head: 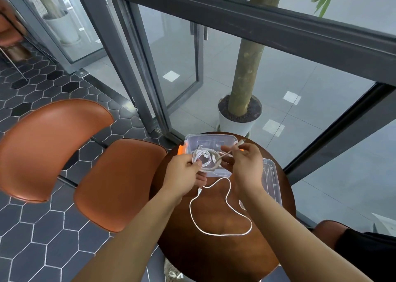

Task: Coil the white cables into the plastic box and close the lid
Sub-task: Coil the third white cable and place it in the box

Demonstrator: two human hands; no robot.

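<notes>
White coiled cable hangs in loops over the open clear plastic box, pinched by the left hand. Right hand grips its plug end. A second white cable sprawls loose on the round wooden table; the lid lies beside the box.
</notes>
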